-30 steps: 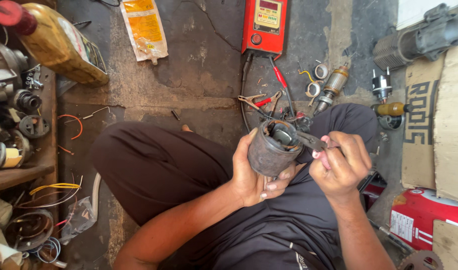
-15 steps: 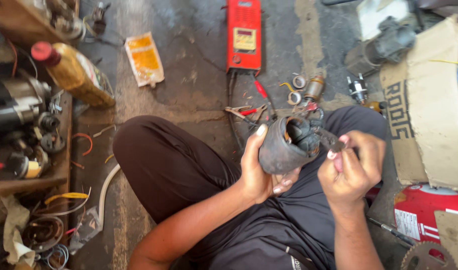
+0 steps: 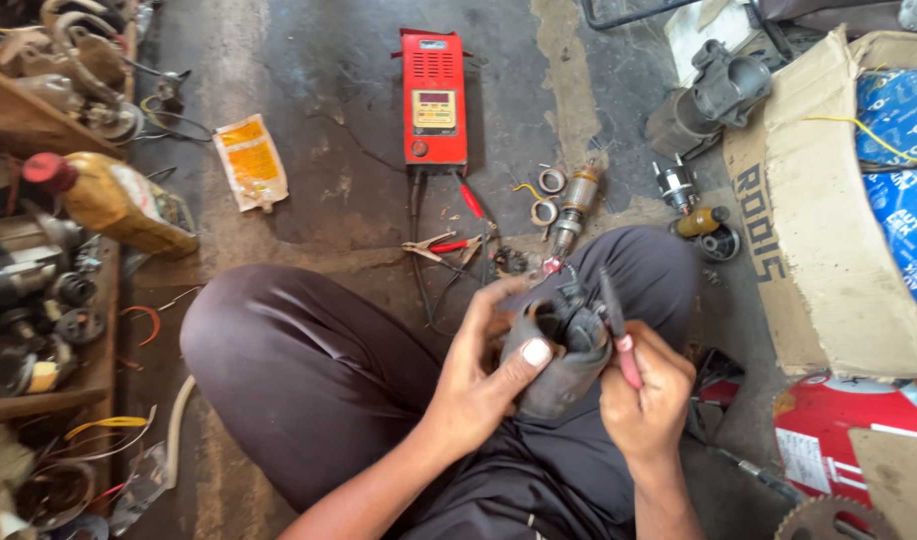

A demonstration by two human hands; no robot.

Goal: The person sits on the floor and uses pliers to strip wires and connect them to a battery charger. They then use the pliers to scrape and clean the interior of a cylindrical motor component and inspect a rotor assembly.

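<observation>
The person sits cross-legged on the concrete floor (image 3: 318,120), with a dirty cylindrical starter motor housing (image 3: 558,365) held above the lap. The left hand (image 3: 483,380) is closed around the housing's side, thumb laid across its open end and fingers wrapped behind it. The right hand (image 3: 646,400) is closed on a pair of pliers with pink-red handles (image 3: 618,330), whose dark nose points into the housing's mouth; whether the tips touch anything inside cannot be made out, as the opening is dark and partly covered. On the floor ahead of the knees stands a red battery tester (image 3: 434,98) with a small display, its leads running down to red clamps (image 3: 446,245) lying just beyond the legs. Near the clamps lie a motor armature (image 3: 574,205) and two small rings (image 3: 548,195). A yellow sachet (image 3: 250,160) lies to the left of the tester, and a yellow oil bottle with a red cap (image 3: 113,200) lies on its side at the left edge. A wooden shelf (image 3: 38,120) at far left carries assorted motor parts. At right, a cardboard box (image 3: 818,240) holds blue packages, with a complete starter motor (image 3: 708,95) beside it.
</observation>
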